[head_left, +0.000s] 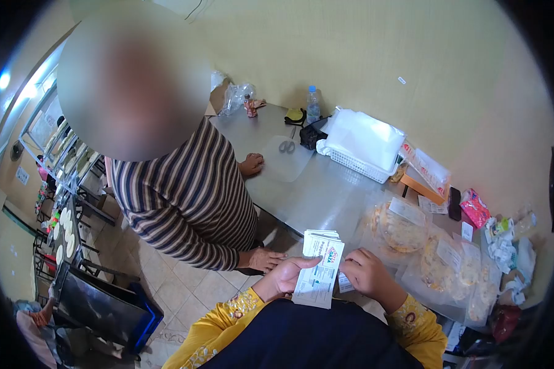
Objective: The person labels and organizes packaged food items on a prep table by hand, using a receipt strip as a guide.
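Observation:
My left hand (287,275) is wrapped around a stack of white printed label cards (317,277), thumb across the top one, held in front of my body. The cards carry green and red print, and their upper edges fan out slightly. Just to the right, my right hand (366,275) is closed with fingers curled inward beside the stack; what its fingertips grip, I cannot tell. A small printed paper (345,283) shows below those fingers. Close by on the metal table (292,200) lie clear bags of flat, pizza-like rounds (400,227), with labels on some of them.
Across the table corner stands a person in a striped shirt (184,190), one hand on the tabletop. Along the wall are a white basket (357,166), a water bottle (313,104), scissors (287,147), a phone (454,203) and a pink tissue pack (474,208).

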{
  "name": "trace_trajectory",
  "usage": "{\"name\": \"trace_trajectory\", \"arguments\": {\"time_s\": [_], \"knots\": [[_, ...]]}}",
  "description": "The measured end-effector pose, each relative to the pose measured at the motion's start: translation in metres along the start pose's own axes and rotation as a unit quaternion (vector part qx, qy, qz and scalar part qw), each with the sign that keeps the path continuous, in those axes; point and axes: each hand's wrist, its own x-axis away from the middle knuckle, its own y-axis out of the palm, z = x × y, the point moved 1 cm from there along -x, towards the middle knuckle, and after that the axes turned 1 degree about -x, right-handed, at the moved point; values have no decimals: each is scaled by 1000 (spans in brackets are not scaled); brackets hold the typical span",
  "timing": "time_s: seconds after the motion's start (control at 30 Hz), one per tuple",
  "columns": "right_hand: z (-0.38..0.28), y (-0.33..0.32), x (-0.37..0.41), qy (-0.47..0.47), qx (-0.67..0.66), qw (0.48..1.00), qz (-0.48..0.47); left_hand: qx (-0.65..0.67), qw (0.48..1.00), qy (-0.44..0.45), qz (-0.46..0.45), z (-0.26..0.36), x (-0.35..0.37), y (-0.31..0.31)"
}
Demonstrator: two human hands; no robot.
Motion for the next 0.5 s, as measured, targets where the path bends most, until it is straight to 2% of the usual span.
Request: {"name": "trace_trajectory", "arguments": {"time_s": [0.37,0.47,0.5], "knots": [[-24,24,-15,46,73,996,-3,17,998,-41,-52,26,24,-4],[-28,35,-14,58,88,994,20,-11,999,-26,-32,31,28,-12],[-29,38,-15,79,60,993,60,-22,999,-20,-27,34,29,-13]]}}
